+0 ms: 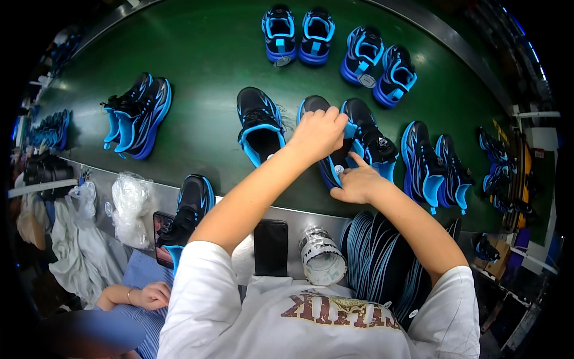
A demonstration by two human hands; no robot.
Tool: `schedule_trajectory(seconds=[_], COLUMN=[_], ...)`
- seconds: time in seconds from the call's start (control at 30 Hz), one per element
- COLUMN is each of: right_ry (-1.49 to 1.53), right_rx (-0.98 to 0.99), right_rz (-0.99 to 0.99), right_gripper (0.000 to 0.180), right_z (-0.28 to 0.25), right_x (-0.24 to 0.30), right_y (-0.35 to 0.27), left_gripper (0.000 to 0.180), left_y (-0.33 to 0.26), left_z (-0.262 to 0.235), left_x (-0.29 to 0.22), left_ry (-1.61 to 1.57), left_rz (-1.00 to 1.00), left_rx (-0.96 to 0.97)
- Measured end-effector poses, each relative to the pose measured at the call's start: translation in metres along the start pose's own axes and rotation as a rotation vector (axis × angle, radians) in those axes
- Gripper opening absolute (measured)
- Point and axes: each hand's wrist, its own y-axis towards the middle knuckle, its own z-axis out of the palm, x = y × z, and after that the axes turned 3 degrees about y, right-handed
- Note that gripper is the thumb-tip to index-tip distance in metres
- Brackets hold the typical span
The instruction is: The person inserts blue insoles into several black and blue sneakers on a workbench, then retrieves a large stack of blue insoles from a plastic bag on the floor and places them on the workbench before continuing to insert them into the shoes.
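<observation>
On the green work surface [203, 78], a black-and-blue sneaker [330, 175] lies under both of my hands, toe pointing away. My left hand [320, 133] is closed over its tongue and lacing area, hiding much of the upper. At the heel end, my right hand [362, 181] grips the collar, index finger at the opening and thumb by the heel. Close on the right is a matching sneaker [369, 136], nearly touching. Another sneaker [261, 127] stands to the left, partly behind my left forearm.
More sneaker pairs stand at the far side [298, 37], left [140, 116] and right [435, 164]. Along the near metal ledge are a black phone [271, 248], a tape roll [323, 254] and stacked black insole-like pieces [382, 257]. A co-worker's hand [154, 295] rests at lower left, near a sneaker [194, 203].
</observation>
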Motion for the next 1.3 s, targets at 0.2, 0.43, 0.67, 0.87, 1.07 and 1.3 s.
schedule_trajectory(seconds=[0.2,0.43,0.67,0.87,1.07,1.3], right_ry=[0.088,0.062,0.297,0.303,0.620,0.708], right_rx=[-0.806,-0.849,-0.982,-1.260,-0.927,-0.844], right_rz=[-0.150,-0.080,-0.191,0.112,0.787,0.799], right_gripper=[0.019,0.021,0.022,0.028,0.068,0.063], right_z=[0.031,0.068,0.031,0.039,0.118,0.150], right_x=[0.010,0.027,0.055,0.031,0.041,0.069], right_y=[-0.048,-0.064,-0.068,-0.201,-0.300,-0.333], left_gripper=[0.027,0.018,0.018,0.007,0.017,0.025], left_y=[-0.014,-0.037,-0.004,0.014,-0.001,-0.007], left_z=[-0.002,-0.031,-0.048,-0.108,-0.107,-0.019], left_x=[-0.002,-0.021,0.026,0.041,-0.007,-0.096], left_ry=[0.172,0.250,0.145,-0.617,-1.746,-1.466], left_rz=[0.101,0.205,0.320,-0.424,-0.858,-0.857], left_rx=[0.117,0.101,0.294,0.031,-0.299,0.010])
